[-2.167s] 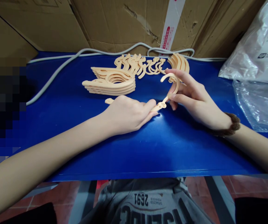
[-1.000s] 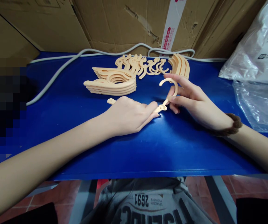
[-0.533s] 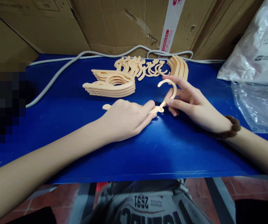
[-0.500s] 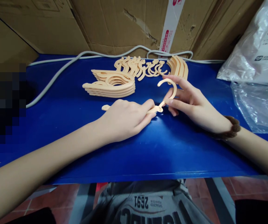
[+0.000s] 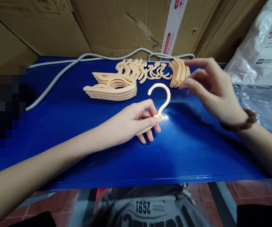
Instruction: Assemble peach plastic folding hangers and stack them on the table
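Gripping one pale hook (image 5: pixel 168 97)

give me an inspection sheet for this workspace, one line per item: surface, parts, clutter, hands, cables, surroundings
Surface: blue table, glossy, light glaring near the left hand.
Parts: held hook with arm piece; left stack, loose hooks and right pile towards the back, all cream.
Clutter: white package and clear plastic at right.
Hands: left grips the arm piece; right hand has fingers apart at the right pile, contact unclear.
Cables: white cable along the back, bending forward at left.
Surroundings: cardboard behind, red tiles below; left edge pixelated.
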The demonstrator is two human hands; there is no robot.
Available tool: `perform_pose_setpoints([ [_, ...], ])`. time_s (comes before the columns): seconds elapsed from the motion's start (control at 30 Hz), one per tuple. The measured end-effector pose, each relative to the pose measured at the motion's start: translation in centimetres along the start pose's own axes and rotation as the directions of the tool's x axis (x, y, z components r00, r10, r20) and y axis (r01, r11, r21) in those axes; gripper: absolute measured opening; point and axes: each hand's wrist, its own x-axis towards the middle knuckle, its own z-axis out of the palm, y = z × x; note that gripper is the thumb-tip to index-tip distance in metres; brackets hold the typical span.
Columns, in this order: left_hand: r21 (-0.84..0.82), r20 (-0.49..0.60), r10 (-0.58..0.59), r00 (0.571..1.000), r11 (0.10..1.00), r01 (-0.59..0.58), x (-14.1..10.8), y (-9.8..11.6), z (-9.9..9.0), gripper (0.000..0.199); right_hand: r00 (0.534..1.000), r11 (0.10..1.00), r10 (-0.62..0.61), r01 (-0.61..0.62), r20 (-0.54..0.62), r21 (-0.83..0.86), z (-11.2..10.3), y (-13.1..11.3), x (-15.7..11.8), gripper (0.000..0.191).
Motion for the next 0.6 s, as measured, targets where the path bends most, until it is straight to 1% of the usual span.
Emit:
perform_pose_setpoints([
  [0.03, -0.034, 0.021, -0.016, 1.000, 0.999, 0.016, 0.1, 0.0, 0.1, 0.017, 0.999, 0.984, -0.008, -0.001, -0.052, -0.178, -0.5, 0.6, 0.4, 0.038],
  [0.07, -0.056, 0.039, -0.025, 0.999, 0.998, 0.027, 0.1, -0.1, 0.1, 0.016, 0.997, 0.937, -0.006, -0.021, -0.076, -0.349, -0.8, 1.2, 0.7, 0.036],
  [0.1, -0.068, 0.051, -0.031, 0.998, 0.997, 0.035, 0.2, -0.1, 0.1, 0.016, 0.998, 0.876, 0.010, -0.040, -0.066, -0.481, -1.1, 1.8, 1.0, 0.036],
  [0.17, -0.073, 0.059, -0.037, 0.998, 0.996, 0.041, 0.2, -0.1, 0.0, 0.015, 0.999, 0.773, 0.049, -0.047, -0.013, -0.633, -1.4, 2.8, 1.4, 0.041],
  [0.23, -0.065, 0.061, -0.046, 0.997, 0.997, 0.050, 0.3, -0.1, 0.0, 0.016, 0.995, 0.721, 0.089, -0.028, 0.052, -0.692, -1.3, 3.4, 1.5, 0.048],
  [0.33, -0.062, 0.060, -0.045, 0.997, 0.997, 0.048, 0.3, -0.1, 0.0, 0.016, 0.987, 0.694, 0.120, -0.006, 0.107, -0.720, -0.9, 3.7, 1.5, 0.055],
  [0.6, -0.055, 0.061, -0.048, 0.997, 0.997, 0.051, 0.3, -0.1, 0.0, 0.016, 0.987, 0.667, 0.110, 0.017, 0.121, -0.745, -0.7, 3.7, 1.3, 0.051],
])
